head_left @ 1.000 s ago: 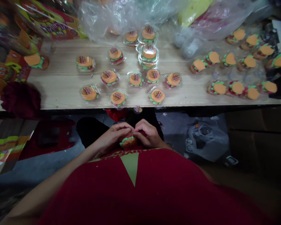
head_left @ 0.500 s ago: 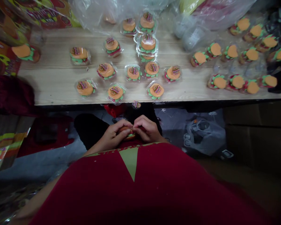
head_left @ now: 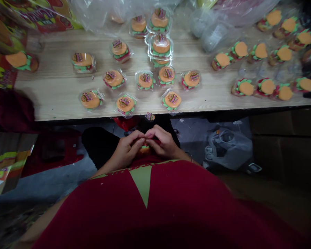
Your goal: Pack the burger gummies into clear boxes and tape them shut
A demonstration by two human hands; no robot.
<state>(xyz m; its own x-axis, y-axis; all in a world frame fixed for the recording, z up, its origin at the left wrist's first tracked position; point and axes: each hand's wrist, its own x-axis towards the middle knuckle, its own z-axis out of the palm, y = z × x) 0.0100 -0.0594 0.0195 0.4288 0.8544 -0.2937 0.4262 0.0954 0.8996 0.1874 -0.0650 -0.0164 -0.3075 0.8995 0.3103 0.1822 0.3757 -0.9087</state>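
Below the table edge, in my lap, my left hand [head_left: 126, 149] and my right hand [head_left: 162, 142] are closed together around one burger-shaped gummy candy [head_left: 145, 149]. Only a sliver of its orange top and green frill shows between my fingertips. On the wooden table [head_left: 57, 100] above my hands lie several packed burger candies in clear cases with stickers [head_left: 125, 103]. To the right lie several unpacked burger candies [head_left: 246, 88] without stickers. A small round sticker [head_left: 150, 117] sits at the table's near edge.
Clear plastic bags [head_left: 212, 31] and printed candy packaging [head_left: 41, 15] line the table's far side. A dark red cloth [head_left: 11, 109] rests at the left edge. Under the table are a red stool [head_left: 54, 150], a grey plastic bag [head_left: 228, 147] and cardboard boxes [head_left: 287, 145].
My fingers have closed tighter over the candy, hiding most of it. The view has tipped slightly, so the table items sit lower in the picture.
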